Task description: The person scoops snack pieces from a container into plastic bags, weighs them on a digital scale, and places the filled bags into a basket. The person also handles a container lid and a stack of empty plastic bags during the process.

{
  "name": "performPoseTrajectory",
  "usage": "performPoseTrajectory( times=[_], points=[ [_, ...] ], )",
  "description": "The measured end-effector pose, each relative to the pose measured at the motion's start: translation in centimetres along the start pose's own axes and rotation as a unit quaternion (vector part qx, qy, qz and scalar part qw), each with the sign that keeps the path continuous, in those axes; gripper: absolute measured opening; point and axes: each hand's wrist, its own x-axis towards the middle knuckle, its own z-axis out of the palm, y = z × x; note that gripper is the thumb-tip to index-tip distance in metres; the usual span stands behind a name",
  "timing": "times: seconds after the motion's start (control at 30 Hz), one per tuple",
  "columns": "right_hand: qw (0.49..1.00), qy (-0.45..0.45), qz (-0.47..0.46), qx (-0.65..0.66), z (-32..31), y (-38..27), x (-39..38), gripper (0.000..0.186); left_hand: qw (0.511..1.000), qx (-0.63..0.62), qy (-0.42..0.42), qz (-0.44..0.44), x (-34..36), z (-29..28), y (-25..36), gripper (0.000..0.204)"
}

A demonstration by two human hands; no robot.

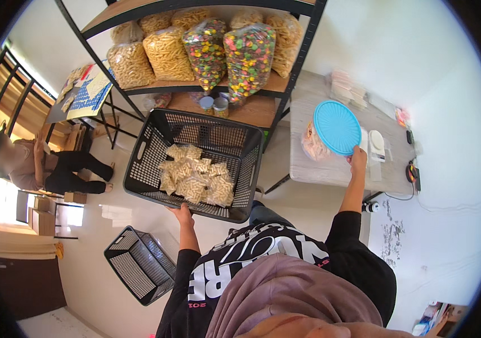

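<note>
My left hand (182, 216) is closed on the near rim of a black plastic basket (139, 194), which is tilted toward me. In its bottom lie several small clear packets of pale tube-shaped snacks (198, 176). On the right, my right hand (357, 160) pinches the near edge of a round light-blue lid (337, 127) with ridges fanning from its middle. Just beneath and left of the lid, a clear container or bag of pale pinkish snacks (313, 144) shows in part on the table. Whether the lid touches it cannot be made out.
A metal-framed shelf (195, 89) holds large bags of snacks, with jars (220, 107) lower down. A white scale (376, 143) stands on the grey table (330, 174). Another black basket (139, 265) rests on the floor. A person (60, 166) stands at far left.
</note>
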Motion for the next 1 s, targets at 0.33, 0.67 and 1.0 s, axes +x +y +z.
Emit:
performPoseTrajectory(
  times=[0.33, 0.67, 1.0],
  points=[
    [0.995, 0.039, -0.009, -0.087, -3.3, 5.8, 6.9, 0.034, 0.999, -0.030, 0.033, 0.016, 0.1, 0.2, 0.7, 0.082],
    [0.949, 0.066, -0.154, -0.267, -6.3, 8.7, 14.0, 0.043, 0.994, -0.057, 0.084, -0.028, 1.1, 0.7, 2.4, 0.073],
    [0.927, 0.111, -0.170, -0.315, -5.3, 7.8, 12.7, 0.039, 0.993, -0.037, 0.034, -0.111, 1.1, 0.5, 2.1, 0.062]
  ],
)
